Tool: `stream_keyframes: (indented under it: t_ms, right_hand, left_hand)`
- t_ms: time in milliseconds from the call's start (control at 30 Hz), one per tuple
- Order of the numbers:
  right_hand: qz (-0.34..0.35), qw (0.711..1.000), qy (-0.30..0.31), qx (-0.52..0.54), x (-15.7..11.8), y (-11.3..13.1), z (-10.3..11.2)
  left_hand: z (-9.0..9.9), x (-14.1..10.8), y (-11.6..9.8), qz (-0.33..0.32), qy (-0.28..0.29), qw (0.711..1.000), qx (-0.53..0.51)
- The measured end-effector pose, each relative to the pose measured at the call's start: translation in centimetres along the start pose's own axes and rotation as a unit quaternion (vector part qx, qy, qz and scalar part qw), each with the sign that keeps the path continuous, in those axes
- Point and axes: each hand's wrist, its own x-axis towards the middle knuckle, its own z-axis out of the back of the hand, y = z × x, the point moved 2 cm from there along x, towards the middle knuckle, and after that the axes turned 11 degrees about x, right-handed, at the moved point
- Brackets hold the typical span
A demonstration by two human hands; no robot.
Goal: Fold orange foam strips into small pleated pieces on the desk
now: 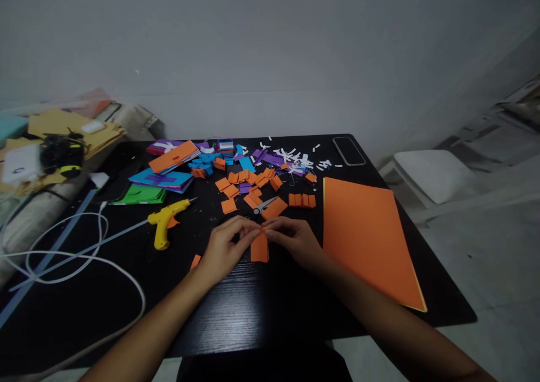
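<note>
My left hand (230, 244) and my right hand (295, 238) meet over the front middle of the black table, fingertips closed on the top edge of an orange paper piece (259, 250). The paper hangs down below the fingers, and its upper end is hidden by them. Just beyond my hands lie scissors (264, 206) with their blades on orange paper. Small folded orange pieces (232, 191) are scattered behind, and a short row of orange folds (301, 201) sits to the right. Another orange scrap (195, 261) pokes out beside my left wrist.
A yellow glue gun (166, 221) with a glue stick lies left, near a looped white cable (139, 292). Orange sheets (363, 230) are stacked right. Coloured folded papers (162, 179), white paper strips (291, 158) and a phone (349, 151) lie at the back. A white stool (430, 171) stands right.
</note>
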Motion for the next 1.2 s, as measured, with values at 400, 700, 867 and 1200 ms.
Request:
stream_keyframes:
  t_ms: [400, 700, 867, 1200]
  right_hand:
    - [0.04, 0.998, 0.018, -0.04, -0.05, 0.07, 0.04]
    - [0.019, 0.999, 0.032, -0.022, 0.08, 0.2, 0.23]
    - [-0.025, 0.999, 0.043, 0.016, 0.18, 0.08, 0.18]
    - [-0.053, 0.998, 0.039, 0.016, 0.26, -0.21, 0.07]
  left_hand:
    - [0.27, 0.12, -0.26, -0.008, 0.059, 0.998, 0.011]
    - [0.17, 0.19, 0.46, 0.06, 0.093, 0.993, -0.036]
    - [0.23, 0.45, 0.28, 0.086, 0.104, 0.986, -0.093]
    - [-0.12, 0.41, 0.35, 0.122, 0.108, 0.978, -0.131]
